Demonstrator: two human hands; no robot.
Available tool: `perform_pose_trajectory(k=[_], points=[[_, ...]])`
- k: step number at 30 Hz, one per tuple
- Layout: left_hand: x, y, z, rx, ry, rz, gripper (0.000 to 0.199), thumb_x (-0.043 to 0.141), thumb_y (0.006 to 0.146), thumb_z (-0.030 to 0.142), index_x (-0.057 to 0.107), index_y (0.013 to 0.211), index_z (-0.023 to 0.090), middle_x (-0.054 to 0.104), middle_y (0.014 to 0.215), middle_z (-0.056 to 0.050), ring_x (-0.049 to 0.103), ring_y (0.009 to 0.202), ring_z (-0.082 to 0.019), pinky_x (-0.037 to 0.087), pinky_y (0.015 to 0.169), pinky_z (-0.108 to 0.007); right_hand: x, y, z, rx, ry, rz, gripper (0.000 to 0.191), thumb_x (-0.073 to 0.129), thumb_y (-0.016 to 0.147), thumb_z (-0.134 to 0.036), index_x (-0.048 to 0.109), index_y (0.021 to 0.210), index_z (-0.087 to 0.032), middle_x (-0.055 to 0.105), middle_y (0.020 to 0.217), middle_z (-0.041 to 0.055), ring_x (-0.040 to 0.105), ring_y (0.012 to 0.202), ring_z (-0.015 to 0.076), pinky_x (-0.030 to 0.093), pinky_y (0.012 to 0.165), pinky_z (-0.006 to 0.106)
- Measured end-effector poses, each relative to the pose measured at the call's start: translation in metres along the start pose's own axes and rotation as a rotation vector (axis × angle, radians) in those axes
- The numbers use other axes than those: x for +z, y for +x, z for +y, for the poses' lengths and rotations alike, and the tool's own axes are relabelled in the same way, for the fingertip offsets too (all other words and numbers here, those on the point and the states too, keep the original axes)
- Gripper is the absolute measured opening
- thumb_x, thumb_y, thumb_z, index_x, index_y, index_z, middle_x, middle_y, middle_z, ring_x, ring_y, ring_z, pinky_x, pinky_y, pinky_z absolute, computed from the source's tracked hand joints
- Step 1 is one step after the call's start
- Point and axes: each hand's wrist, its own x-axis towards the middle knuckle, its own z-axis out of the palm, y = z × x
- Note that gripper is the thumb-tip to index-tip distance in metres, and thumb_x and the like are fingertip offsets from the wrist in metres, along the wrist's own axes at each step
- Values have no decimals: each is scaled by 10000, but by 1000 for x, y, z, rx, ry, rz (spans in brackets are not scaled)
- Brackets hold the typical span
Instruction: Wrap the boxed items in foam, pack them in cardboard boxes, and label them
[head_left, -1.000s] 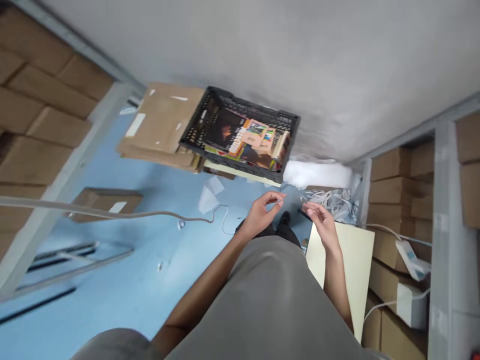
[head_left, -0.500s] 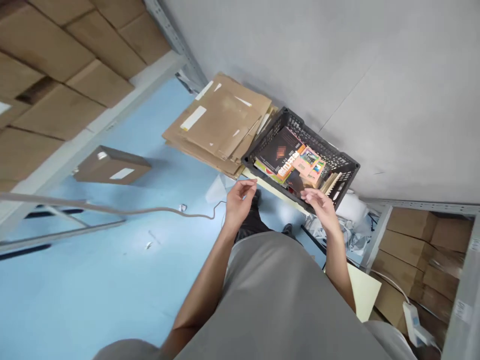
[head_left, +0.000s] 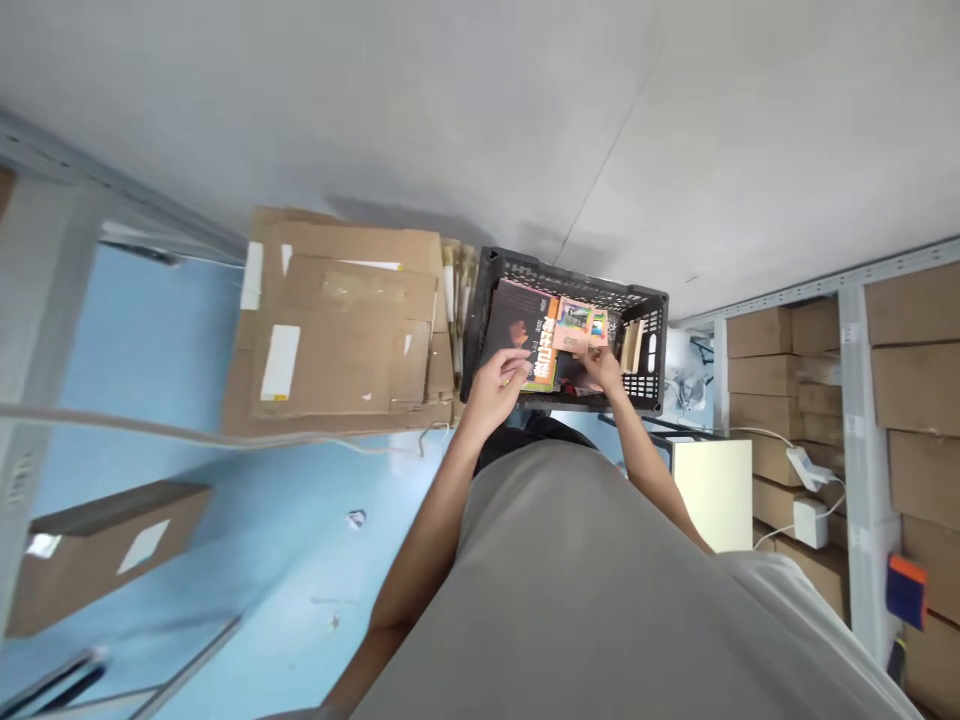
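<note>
A black plastic crate [head_left: 566, 402] stands against the wall with books and booklets in it. Inside, at the left, lies a dark book [head_left: 514, 318] with an orange title strip. Beside it is a pink booklet [head_left: 577, 318] with small coloured pictures. My right hand [head_left: 602, 370] reaches over the crate's front rim, its fingers closed at the booklet's lower edge. Over the front left of the crate, my left hand [head_left: 495, 388] has its thumb and fingertips together by the dark book, with nothing visible in them. Pale thin books [head_left: 632, 345] stand at the crate's right end.
Flattened cardboard [head_left: 352, 320] is stacked left of the crate. A cable [head_left: 225, 437] crosses in front of it. A closed carton [head_left: 112, 550] sits on the blue floor. Shelving at the right holds cartons [head_left: 761, 375] and a white power strip [head_left: 810, 468].
The view has turned and levelled, so the crate now lies straighter in front. My right hand has moved in to the pink booklet; my left hand has come over the crate's front left.
</note>
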Motion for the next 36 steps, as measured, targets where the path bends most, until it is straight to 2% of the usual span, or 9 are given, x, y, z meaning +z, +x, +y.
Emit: perform_pose_trajectory(k=[4, 7, 9, 12, 17, 22, 26, 31, 36], points=[[0, 8, -1, -14, 34, -32, 387, 776, 926, 542, 769, 1152, 228, 839, 1238, -123, 804, 1226, -310, 673, 1082, -478, 18, 20, -17, 155, -53, 91, 696, 772, 1023, -620, 608, 1408, -64, 746, 1400, 304, 748, 1297, 376, 595, 962, 366], [-4, 11, 2, -8, 65, -35, 438, 795, 901, 587, 770, 1139, 220, 837, 1259, -137, 796, 1254, -325, 654, 1125, -504, 30, 29, -28, 223, -70, 132, 807, 812, 1005, -585, 510, 1512, -35, 637, 1532, 361, 705, 1387, 401, 590, 1057, 400], [-4, 13, 5, -12, 97, -41, 467, 800, 891, 604, 772, 1147, 215, 833, 1268, -146, 793, 1257, -331, 637, 1155, -525, 31, 34, -30, 240, -21, 103, 737, 792, 1030, -536, 519, 1503, -42, 658, 1516, 352, 711, 1368, 385, 576, 1083, 407], [-1, 16, 12, 0, 143, -49, 462, 803, 894, 606, 779, 1141, 216, 834, 1270, -147, 790, 1250, -335, 633, 1158, -539, 28, 38, -26, 253, 49, 44, 493, 767, 1047, -482, 654, 1320, -87, 741, 1417, 304, 750, 1250, 354, 572, 1042, 402], [10, 12, 20, 41, 194, -97, 442, 770, 934, 600, 777, 1154, 216, 835, 1243, -133, 797, 1215, -313, 656, 1111, -506, 19, 21, -11, 122, 151, 18, 228, 724, 1036, -408, 701, 1018, -181, 819, 1199, 150, 733, 1097, 261, 537, 963, 317], [21, 4, 15, 41, 256, -176, 424, 718, 985, 596, 757, 1178, 221, 825, 1230, -121, 802, 1186, -289, 657, 1089, -471, -3, -40, 24, -75, 430, 154, 308, 695, 975, -512, 610, 852, -243, 726, 889, 12, 625, 880, 203, 499, 805, 267], [49, -5, 10, 64, 279, -272, 409, 708, 1017, 562, 722, 1254, 228, 800, 1325, -136, 781, 1252, -284, 618, 1155, -477, -34, -117, 62, -119, 726, 270, 506, 768, 867, -715, 572, 753, -262, 590, 730, -22, 525, 741, 186, 450, 703, 294], [106, -29, 16, 176, 287, -669, 363, 720, 1034, 451, 741, 1338, 255, 772, 1404, -116, 749, 1290, -270, 626, 1102, -421, -59, -208, 97, 45, 879, 437, 623, 868, 768, -832, 631, 748, -257, 607, 723, -17, 514, 718, 180, 429, 676, 305], [156, -53, 22, 275, 437, -1008, 317, 777, 972, 394, 840, 1248, 249, 772, 1174, -77, 735, 992, -224, 611, 897, -352, -62, -272, 135, 145, 959, 557, 605, 907, 766, -797, 652, 730, -250, 613, 724, -12, 509, 710, 175, 412, 674, 314]])
